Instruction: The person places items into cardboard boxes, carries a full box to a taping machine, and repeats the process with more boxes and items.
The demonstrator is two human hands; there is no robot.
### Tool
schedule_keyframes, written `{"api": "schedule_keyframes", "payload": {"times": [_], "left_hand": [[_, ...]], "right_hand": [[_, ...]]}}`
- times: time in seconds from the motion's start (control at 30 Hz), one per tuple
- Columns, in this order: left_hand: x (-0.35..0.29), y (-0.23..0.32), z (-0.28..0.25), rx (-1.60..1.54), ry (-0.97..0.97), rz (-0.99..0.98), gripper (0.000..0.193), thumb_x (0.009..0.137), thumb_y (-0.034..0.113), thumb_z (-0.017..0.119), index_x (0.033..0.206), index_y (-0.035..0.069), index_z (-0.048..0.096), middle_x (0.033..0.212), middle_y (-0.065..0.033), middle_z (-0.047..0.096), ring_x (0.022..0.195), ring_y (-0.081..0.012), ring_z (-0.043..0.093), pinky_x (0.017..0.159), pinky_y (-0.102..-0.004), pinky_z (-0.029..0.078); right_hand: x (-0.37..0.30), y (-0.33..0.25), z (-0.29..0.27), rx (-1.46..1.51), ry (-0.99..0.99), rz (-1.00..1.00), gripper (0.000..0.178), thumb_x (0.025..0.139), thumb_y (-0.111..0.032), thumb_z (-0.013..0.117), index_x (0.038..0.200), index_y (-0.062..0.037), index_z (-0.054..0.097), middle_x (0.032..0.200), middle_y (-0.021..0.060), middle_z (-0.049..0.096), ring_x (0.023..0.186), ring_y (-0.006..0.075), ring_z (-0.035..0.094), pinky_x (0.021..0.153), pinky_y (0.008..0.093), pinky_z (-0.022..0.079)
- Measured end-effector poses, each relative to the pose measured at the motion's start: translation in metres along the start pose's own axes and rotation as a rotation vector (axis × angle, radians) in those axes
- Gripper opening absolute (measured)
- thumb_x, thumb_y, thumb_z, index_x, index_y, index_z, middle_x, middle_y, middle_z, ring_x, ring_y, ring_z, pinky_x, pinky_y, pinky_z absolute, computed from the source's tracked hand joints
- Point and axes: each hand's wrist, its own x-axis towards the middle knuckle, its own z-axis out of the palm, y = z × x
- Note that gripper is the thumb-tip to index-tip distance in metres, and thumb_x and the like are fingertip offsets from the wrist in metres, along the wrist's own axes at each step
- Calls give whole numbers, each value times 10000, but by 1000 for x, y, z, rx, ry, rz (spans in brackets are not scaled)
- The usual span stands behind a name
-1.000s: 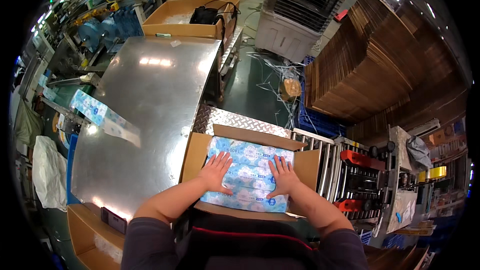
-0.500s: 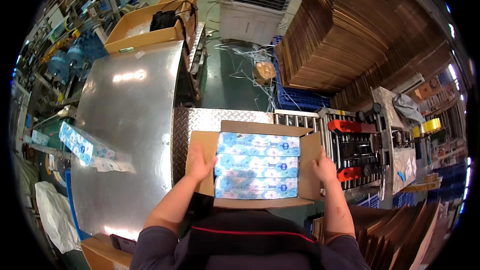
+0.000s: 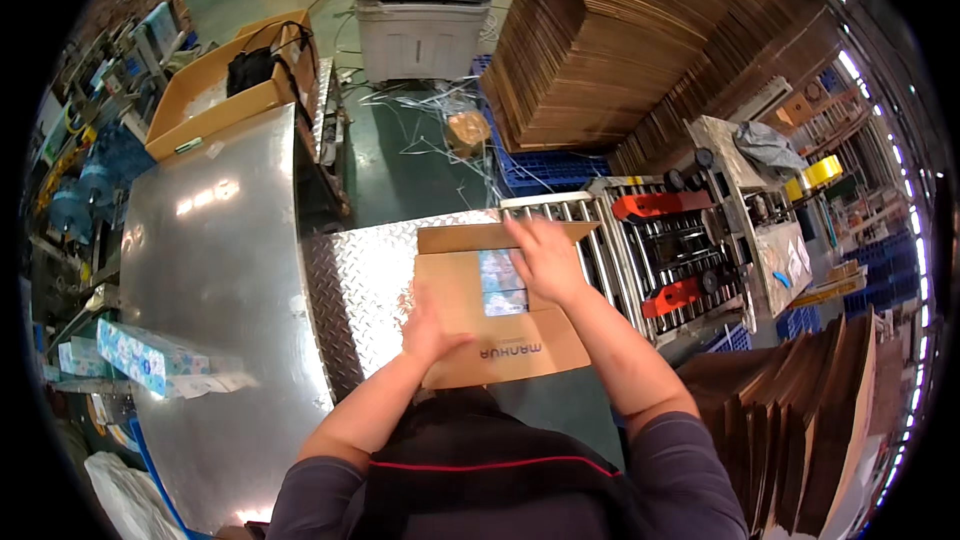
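A cardboard box [image 3: 458, 295] stands in front of me, with its left side flap lying folded inward. Through the gap beside that flap show blue floral-patterned packs [image 3: 503, 285]. My left hand [image 3: 430, 332] presses on the box's left side, thumb spread over the cardboard and fingers slightly blurred. Across the right part of the opening lies my right hand [image 3: 548, 265], fingers stretched toward the far flap [image 3: 465, 238], partly hiding the right side flap. Hanging outward toward me is the near flap [image 3: 510, 348], with dark print on it.
To the left, a metal table [image 3: 215, 260] bears more floral packs [image 3: 160, 360] and an open carton [image 3: 215, 105]. A roller conveyor [image 3: 560, 215] with red-and-black parts [image 3: 660, 204] runs rightward. Flattened cardboard [image 3: 590, 60] is stacked at far right, more [image 3: 790, 430] stands near right.
The left side flap has swung inward over the packs. My right hand has moved from the box's right edge inward and away from me. The view has shifted.
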Motion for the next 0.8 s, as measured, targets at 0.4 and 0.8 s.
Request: {"api": "schedule_keyframes", "payload": {"times": [0.4, 0.8], "left_hand": [[-13, -30, 126, -1073, 341, -259, 767, 1006, 160, 564, 1564, 4, 62, 1486, -243, 371, 1332, -295, 438, 1081, -381, 394], [164, 247, 297, -914, 352, -157, 707, 1026, 105, 463, 1578, 21, 29, 1597, -255, 200, 1444, -363, 309, 1176, -400, 263]], "right_hand": [[-177, 26, 88, 74, -244, 272, 753, 936, -579, 520, 1527, -144, 354, 1613, 113, 268, 1497, 379, 185, 1176, 635, 141], [-190, 275, 41, -169, -160, 569, 586, 965, -566, 463, 1513, -374, 386, 1625, 28, 265, 1496, 423, 146, 1055, 804, 147]]}}
